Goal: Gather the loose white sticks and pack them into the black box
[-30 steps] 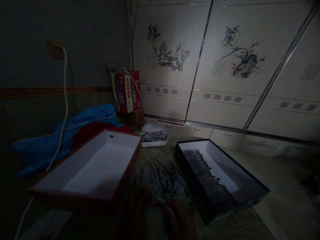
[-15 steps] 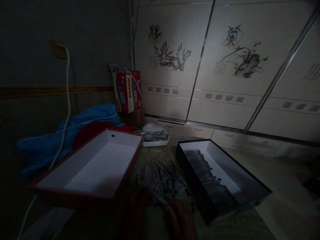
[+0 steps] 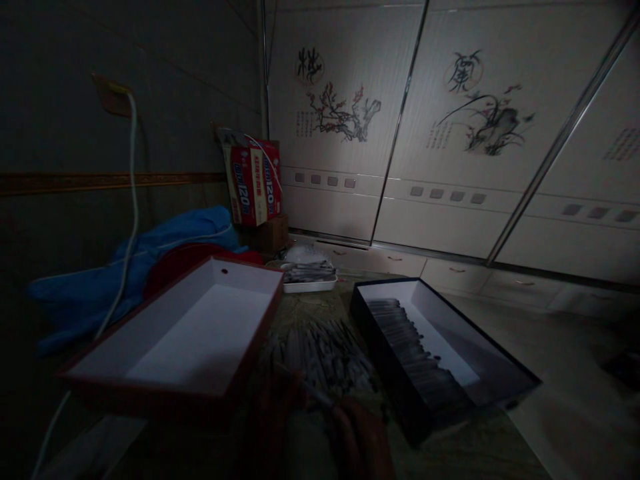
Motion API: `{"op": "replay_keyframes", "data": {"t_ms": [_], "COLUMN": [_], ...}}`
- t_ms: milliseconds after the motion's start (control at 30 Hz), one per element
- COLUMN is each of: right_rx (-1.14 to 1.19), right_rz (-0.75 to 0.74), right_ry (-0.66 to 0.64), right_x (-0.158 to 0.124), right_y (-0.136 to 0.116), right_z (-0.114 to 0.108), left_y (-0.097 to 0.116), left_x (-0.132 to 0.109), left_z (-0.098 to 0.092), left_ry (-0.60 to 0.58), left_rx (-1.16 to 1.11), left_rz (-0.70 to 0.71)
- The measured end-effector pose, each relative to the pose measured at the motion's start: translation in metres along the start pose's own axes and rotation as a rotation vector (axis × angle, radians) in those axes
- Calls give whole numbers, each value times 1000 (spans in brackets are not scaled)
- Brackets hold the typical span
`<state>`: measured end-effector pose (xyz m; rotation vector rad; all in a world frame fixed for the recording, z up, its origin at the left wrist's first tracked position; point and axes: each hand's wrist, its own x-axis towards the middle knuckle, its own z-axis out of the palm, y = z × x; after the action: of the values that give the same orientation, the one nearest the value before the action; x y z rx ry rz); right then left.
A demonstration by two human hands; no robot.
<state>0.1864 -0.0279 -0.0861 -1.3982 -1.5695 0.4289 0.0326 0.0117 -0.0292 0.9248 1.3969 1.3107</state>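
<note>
In dim light at the bottom centre, my right hand is closed round one end of a thin, pale pen-like stick. My left hand is at the other end of the stick, its fingers pressed together on it; details are dark. Just beyond both hands lies a loose pile of similar thin sticks on the table. The dark box to the right holds a row of dark sticks along its left side. An open red box with a white inside stands to the left, with nothing in it.
A white tray with more sticks stands at the table's back. Blue cloth and a white cable are at left. A red carton sits before the sliding cabinet doors.
The view has shifted very slightly. Both hands and the stick stay in nearly the same place, and the boxes have not moved.
</note>
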Motion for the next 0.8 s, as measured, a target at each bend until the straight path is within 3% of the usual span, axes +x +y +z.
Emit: {"op": "replay_keyframes", "data": {"t_ms": [133,300,500,600,700,800], "right_rx": [70,142,173,196,227,511], "right_rz": [27,119,128,162,225,418], "right_ry": [40,85,-137,-83,29,-31], "right_x": [-3,-1,5,7,10,15], "right_y": [-1,-2,-2,-6,-10,-10], "right_z": [1,2,-3,-7,-11,-13], "left_y": [10,1,-5,-11,-18,-22], "left_x": [-5,0,3,7,11,12], "left_z": [0,0,-1,-5,-9,-10], "left_ry": [7,-16,-18,36,28,-9], "left_rx": [-36,-64,-33,-47,8,18], "left_rz": [0,-3,-5,4,69,101]}}
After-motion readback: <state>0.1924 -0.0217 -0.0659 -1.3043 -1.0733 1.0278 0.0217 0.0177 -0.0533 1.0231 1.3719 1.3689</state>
